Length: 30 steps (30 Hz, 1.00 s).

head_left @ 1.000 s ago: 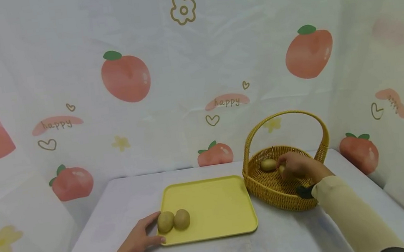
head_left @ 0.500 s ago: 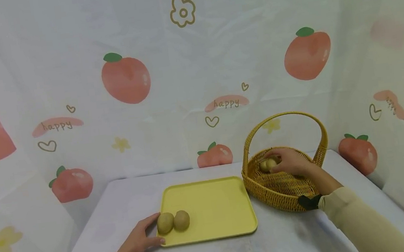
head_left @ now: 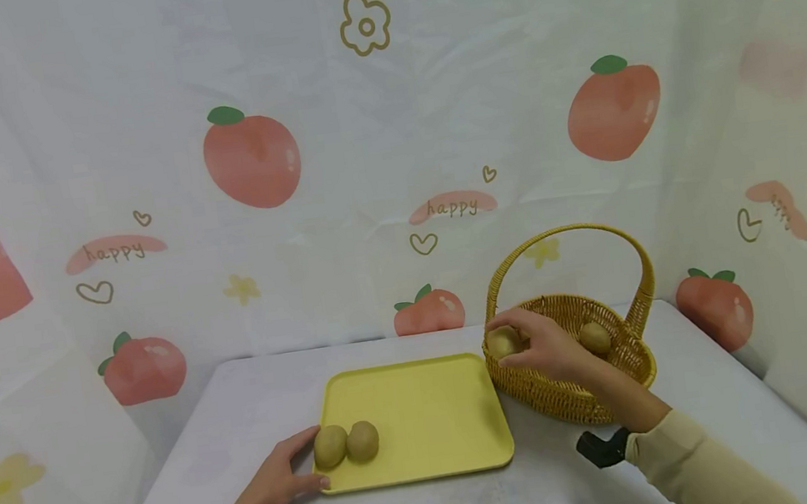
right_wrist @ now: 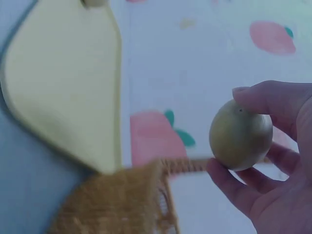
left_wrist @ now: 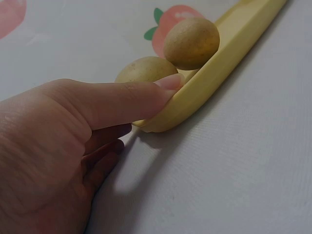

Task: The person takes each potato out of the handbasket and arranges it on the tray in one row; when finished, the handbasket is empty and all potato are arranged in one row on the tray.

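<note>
My right hand (head_left: 536, 347) grips a greenish-brown kiwi (head_left: 501, 342) (right_wrist: 240, 134) above the left rim of the wicker basket (head_left: 540, 378). One more kiwi (head_left: 595, 338) lies inside the basket. My left hand (head_left: 280, 476) rests on the table at the near left corner of the yellow tray (head_left: 422, 401), its thumb (left_wrist: 122, 100) pressing the tray's rim (left_wrist: 214, 68). Two kiwis (head_left: 347, 443) (left_wrist: 191, 43) sit side by side in that corner, just beyond my fingers.
The table is draped in white cloth (head_left: 480, 503), and a peach-print backdrop hangs behind and at both sides. The basket's tall handle (head_left: 568, 233) arches over it. A dark strap (head_left: 601, 446) shows at my right wrist.
My right hand took a kiwi from inside the basket and lifted it leftward to the basket's left rim. The basket shifted slightly. The left hand stayed put.
</note>
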Available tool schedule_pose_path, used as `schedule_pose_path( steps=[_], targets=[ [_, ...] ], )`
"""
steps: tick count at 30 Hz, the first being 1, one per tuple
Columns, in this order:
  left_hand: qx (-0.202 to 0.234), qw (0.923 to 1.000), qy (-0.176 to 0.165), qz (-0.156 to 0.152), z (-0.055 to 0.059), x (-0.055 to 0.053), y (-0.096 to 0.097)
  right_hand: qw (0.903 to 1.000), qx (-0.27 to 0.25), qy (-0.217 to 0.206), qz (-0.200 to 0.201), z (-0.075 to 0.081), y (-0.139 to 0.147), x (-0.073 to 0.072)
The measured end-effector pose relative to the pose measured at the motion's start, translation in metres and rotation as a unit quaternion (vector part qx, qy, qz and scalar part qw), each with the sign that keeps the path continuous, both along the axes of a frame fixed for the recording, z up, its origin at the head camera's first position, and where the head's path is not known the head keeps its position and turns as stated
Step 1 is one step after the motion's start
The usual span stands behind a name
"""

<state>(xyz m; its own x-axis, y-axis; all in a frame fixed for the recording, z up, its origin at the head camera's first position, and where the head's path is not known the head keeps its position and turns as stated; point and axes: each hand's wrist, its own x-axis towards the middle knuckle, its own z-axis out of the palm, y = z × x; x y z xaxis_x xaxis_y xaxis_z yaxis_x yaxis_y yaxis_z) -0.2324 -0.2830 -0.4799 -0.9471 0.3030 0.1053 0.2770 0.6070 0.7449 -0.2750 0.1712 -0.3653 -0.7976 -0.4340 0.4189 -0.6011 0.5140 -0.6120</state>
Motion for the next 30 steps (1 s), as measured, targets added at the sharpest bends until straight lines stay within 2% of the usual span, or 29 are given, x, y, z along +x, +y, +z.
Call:
schedule_pose_path(
  steps=[6,9,11,16,24,30],
  targets=[
    [-0.002,1.0,-0.003,-0.001,-0.002,0.001,-0.001,0.9982,-0.006,0.004,0.06,-0.015,-0.03,-0.001],
    [0.008,0.9999,-0.008,0.0,-0.003,0.001,-0.001,0.9968,-0.005,-0.007,0.08,-0.026,-0.046,-0.003],
    [0.006,1.0,-0.007,0.0,-0.003,0.0,-0.002,0.9953,-0.014,-0.03,0.091,-0.034,-0.058,-0.003],
    [0.003,0.9999,-0.012,0.001,-0.003,0.0,-0.001,0.9918,-0.007,-0.072,0.105,-0.054,-0.084,-0.003],
    [0.004,0.9996,-0.026,0.012,-0.001,-0.002,0.0,0.9908,0.014,-0.068,0.116,-0.077,-0.119,-0.003],
    [0.0,0.9997,-0.018,0.013,-0.001,-0.002,-0.001,0.9903,-0.001,-0.082,0.113,-0.089,-0.139,-0.002]
  ],
)
